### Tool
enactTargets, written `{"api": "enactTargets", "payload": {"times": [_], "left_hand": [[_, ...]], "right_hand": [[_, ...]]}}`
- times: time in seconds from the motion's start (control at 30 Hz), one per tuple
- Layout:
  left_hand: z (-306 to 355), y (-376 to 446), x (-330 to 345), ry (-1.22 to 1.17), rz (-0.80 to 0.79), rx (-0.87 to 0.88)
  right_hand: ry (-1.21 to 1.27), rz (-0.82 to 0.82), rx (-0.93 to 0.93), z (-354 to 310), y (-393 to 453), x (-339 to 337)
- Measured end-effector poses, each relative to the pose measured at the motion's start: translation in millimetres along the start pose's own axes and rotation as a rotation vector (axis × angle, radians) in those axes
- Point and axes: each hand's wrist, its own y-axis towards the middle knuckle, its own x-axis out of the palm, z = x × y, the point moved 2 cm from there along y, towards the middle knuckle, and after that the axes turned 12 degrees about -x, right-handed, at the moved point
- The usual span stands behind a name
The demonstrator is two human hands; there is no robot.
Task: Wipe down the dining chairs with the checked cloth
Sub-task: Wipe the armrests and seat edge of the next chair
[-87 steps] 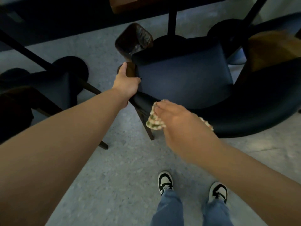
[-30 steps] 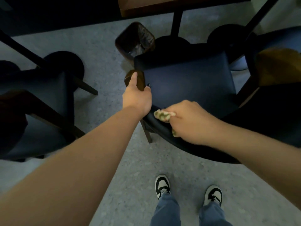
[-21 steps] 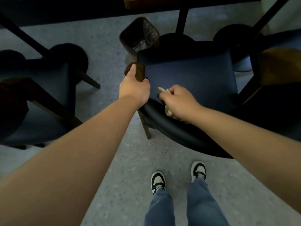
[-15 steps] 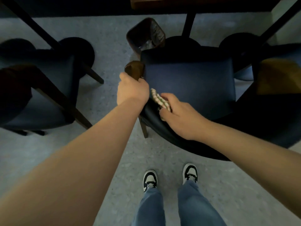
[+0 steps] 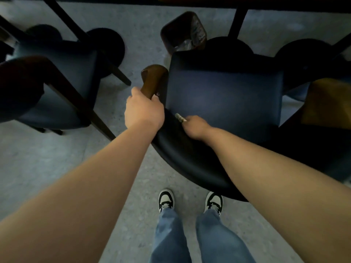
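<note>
A dark blue padded dining chair (image 5: 224, 97) stands right below me, its curved backrest (image 5: 182, 158) nearest to me. My left hand (image 5: 144, 111) grips the chair's brown wooden armrest (image 5: 152, 78) at its left side. Over the top of the backrest reaches my right hand (image 5: 195, 126), pressed down inside against the seat's rear edge. It is closed on the checked cloth (image 5: 180, 117), of which only a small bunched tip shows past the fingers.
A second blue chair (image 5: 62, 92) stands to the left, and a third with a brown armrest (image 5: 326, 103) at the right edge. A lined waste bin (image 5: 183, 32) sits behind the chair by a black table post (image 5: 236, 21). My feet (image 5: 190, 201) stand on grey speckled floor.
My right hand with the cloth slid from the outer back of the backrest, over its top, down to the inner side by the seat. My left hand kept its grip on the armrest.
</note>
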Motion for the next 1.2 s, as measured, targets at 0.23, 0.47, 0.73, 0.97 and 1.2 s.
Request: {"api": "enactTargets", "payload": {"times": [0.23,0.47,0.73,0.97,1.2], "left_hand": [[1,2,2,0.077,0.036,0.010],[2,1,1,0.098,0.019,0.015],[1,0,0,0.087,0.037,0.027],[0,2,1,0.072,0.024,0.036],[0,2,1,0.081,0.012,0.033]], "right_hand": [[0.066,0.063,-0.053,-18,-29,-15],[-0.011,0.242,-0.533,-57,-154,-21],[-0.008,-0.076,0.074,13,-21,-12],[-0.107,0.005,0.000,-7,-65,-19],[-0.235,-0.012,-0.505,-47,-175,-33]]}}
